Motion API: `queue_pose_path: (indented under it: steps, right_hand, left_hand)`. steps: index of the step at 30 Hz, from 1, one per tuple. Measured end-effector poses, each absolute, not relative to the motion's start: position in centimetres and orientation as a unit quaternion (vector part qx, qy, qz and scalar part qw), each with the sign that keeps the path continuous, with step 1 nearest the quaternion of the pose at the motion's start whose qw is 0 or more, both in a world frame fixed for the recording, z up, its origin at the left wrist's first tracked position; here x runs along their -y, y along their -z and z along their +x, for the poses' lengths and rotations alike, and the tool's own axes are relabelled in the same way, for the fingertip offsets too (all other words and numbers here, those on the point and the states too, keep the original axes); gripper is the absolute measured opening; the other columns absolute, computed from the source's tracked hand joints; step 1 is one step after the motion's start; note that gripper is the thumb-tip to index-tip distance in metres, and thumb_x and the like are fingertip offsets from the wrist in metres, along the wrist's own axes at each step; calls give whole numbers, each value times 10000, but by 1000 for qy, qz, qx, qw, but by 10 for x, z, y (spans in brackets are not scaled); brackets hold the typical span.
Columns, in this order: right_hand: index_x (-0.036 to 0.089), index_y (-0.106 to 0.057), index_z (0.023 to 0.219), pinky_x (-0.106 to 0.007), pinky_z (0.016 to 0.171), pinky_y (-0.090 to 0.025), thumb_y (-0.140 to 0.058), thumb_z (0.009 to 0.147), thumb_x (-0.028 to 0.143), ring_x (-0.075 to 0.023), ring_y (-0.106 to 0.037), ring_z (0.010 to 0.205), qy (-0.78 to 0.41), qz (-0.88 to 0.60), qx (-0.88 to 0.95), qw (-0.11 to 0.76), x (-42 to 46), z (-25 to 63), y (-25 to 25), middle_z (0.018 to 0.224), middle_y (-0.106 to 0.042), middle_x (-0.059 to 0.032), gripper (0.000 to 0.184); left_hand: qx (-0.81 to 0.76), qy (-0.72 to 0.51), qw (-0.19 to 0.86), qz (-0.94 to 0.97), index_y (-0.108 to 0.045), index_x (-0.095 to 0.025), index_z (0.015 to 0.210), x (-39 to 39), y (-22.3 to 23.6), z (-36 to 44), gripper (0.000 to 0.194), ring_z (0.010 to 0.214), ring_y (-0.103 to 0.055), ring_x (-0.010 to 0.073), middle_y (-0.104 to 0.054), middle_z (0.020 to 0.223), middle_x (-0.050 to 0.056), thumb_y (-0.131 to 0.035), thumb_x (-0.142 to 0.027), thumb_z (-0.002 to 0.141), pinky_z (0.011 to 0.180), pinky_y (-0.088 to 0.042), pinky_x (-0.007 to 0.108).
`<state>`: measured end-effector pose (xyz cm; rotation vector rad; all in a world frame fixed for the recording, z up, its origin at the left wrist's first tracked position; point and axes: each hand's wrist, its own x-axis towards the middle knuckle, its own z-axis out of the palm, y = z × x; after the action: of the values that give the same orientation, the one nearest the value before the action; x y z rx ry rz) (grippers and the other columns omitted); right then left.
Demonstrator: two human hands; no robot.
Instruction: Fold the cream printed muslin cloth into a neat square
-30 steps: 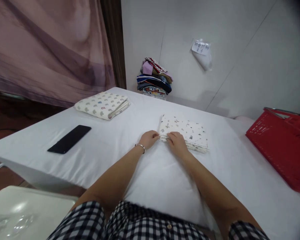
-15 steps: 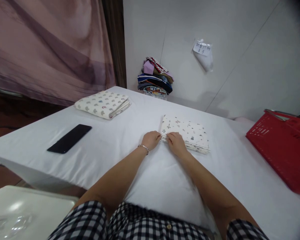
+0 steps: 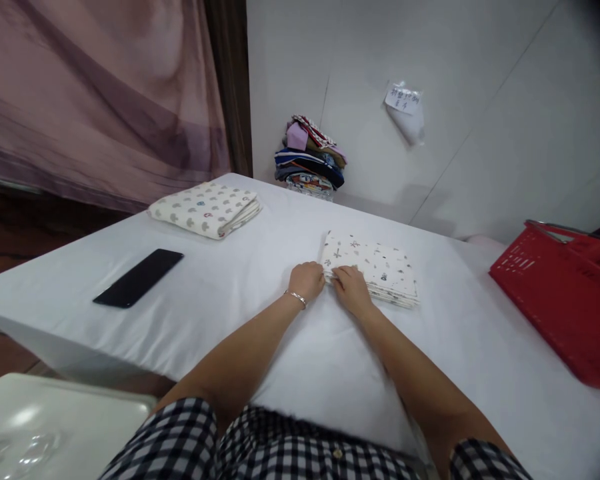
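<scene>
A folded white cloth (image 3: 375, 263) with small dark printed figures lies flat on the white-covered table, its layered edge facing me. My left hand (image 3: 307, 281) is closed at its near left corner, fingers curled on the edge. Close beside it, my right hand (image 3: 351, 288) grips the near edge, fingertips on top and the thumb hidden. Farther left rests another folded cloth (image 3: 205, 208), cream with grey mushroom-like prints, apart from both hands.
A black phone-like slab (image 3: 139, 278) lies on the table (image 3: 245, 267) at left. On the right stands a red basket (image 3: 565, 300). Folded fabrics (image 3: 310, 160) are piled beyond the far edge, by the wall. A white stool-like surface (image 3: 80, 413) is at lower left.
My left hand has turned slightly at the wrist and moved a little to the right along the cloth's corner. My right hand and the cloth have hardly moved.
</scene>
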<state>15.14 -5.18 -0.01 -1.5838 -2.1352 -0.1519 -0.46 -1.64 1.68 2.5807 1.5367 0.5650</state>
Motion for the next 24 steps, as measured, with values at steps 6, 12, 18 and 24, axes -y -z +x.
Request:
queue_pose_path:
  steps: [6,12,18,24]
  right_hand:
    - [193,-578,1072,-362,817,-350,-462,865,263,-229,-476,961,61,-570,780,250,55,149,2,1035,-587,-87,247]
    - [196,-569,1078,-361,843,-330,-473,867,274,-225,-471,985,64,-563,786,248,52,144,-1,1063,-588,-78,245]
    - [194,-583,1025,-358,811,-326,-484,853,243,-233,-472,965,69,-578,781,226,40,138,-4,1030,-599,-76,205]
    - [186,-589,990,-353,795,-330,-497,830,212,-234,-470,948,81,-595,771,213,36,135,-5,996,-598,-81,186]
  left_hand:
    - [-512,-164,25,843,-639,-161,802,25,-21,-6,215,786,-597,213,-633,781,99,-428,-204,801,666,-416,314]
    - [-516,-167,41,839,-638,-175,774,21,-18,-8,212,771,-597,202,-638,805,79,-434,-223,809,645,-408,302]
    - [-514,-175,52,838,-635,-185,766,18,-19,-8,226,767,-589,198,-629,802,71,-419,-221,819,629,-397,296]
    - [-519,-183,66,832,-632,-193,801,15,-16,-8,215,795,-586,193,-638,845,59,-425,-248,822,631,-385,289]
